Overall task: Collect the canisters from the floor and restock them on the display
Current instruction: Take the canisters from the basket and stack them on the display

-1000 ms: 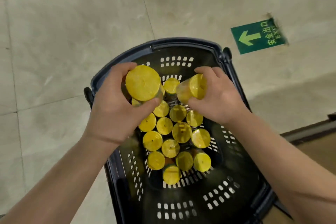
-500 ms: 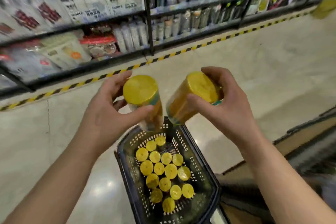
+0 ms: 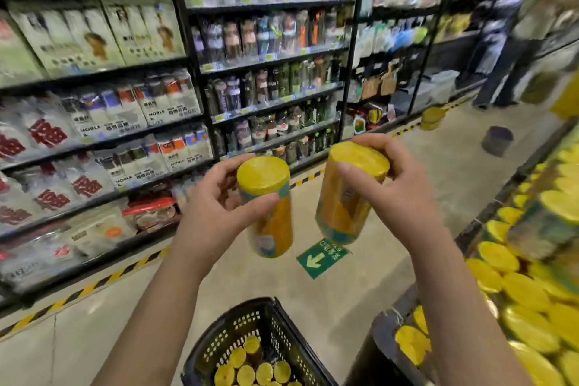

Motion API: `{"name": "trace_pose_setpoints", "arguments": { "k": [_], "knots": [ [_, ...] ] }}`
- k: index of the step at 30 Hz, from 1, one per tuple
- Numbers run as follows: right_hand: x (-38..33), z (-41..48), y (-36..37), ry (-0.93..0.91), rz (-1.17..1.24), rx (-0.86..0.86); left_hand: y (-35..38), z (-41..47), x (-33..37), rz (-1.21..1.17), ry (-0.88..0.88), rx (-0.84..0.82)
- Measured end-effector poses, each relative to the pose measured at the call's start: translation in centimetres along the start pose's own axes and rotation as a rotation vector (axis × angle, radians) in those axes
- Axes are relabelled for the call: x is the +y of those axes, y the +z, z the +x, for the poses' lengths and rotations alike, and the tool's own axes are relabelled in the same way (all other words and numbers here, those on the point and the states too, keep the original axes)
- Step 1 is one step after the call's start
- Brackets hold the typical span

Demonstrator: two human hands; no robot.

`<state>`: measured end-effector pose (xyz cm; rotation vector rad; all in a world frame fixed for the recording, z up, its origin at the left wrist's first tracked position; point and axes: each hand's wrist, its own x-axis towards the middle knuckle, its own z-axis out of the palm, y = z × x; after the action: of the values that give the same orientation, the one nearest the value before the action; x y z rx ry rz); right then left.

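My left hand (image 3: pixel 213 213) grips an orange canister with a yellow lid (image 3: pixel 269 207), held upright at chest height. My right hand (image 3: pixel 398 197) grips a second canister of the same kind (image 3: pixel 344 197), tilted a little to the left. Both hang above a black perforated basket (image 3: pixel 238 326) on the floor, which holds several more yellow-lidded canisters (image 3: pixel 250 370). On the right, the display (image 3: pixel 532 276) is packed with yellow-lidded canisters, blurred.
Stocked store shelves (image 3: pixel 156 103) run along the far side behind a yellow-black floor stripe (image 3: pixel 94 285). A green arrow sign (image 3: pixel 319 258) lies on the floor. A yellow canister (image 3: pixel 432 117) and a dark tub (image 3: pixel 497 141) stand on the floor farther off. A person (image 3: pixel 507 41) stands at the back right.
Both hands lifted a canister each out of the basket and raised them. The view swung up from the basket to the aisle, and the display has come into view on the right.
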<state>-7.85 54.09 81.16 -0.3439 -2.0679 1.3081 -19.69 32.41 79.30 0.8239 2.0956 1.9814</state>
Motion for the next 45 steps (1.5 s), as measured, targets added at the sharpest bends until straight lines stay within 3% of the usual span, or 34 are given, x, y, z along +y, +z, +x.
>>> {"name": "trace_pose_setpoints", "arguments": {
  "k": [11,26,33,39,45],
  "knots": [
    [-4.8,-7.5,-10.3,0.018,-0.26,0.338,8.8,-0.1,4.6,-0.145,0.12,-0.354],
    [-6.3,-23.8,-23.7,0.264,-0.524,0.779,27.5,-8.6,6.6,-0.236,0.185,-0.86],
    [-3.9,-27.8,-32.8,0.244,-0.568,0.89,37.6,-12.7,9.4,-0.21,0.232,-0.91],
    [-0.1,-29.7,-40.8,0.229,-0.617,0.822,45.5,-14.3,9.0,-0.124,0.229,-0.931],
    [3.3,-29.7,-46.5,0.269,-0.537,0.753,50.5,-16.1,8.4,-0.1,0.181,-0.852]
  ]
}}
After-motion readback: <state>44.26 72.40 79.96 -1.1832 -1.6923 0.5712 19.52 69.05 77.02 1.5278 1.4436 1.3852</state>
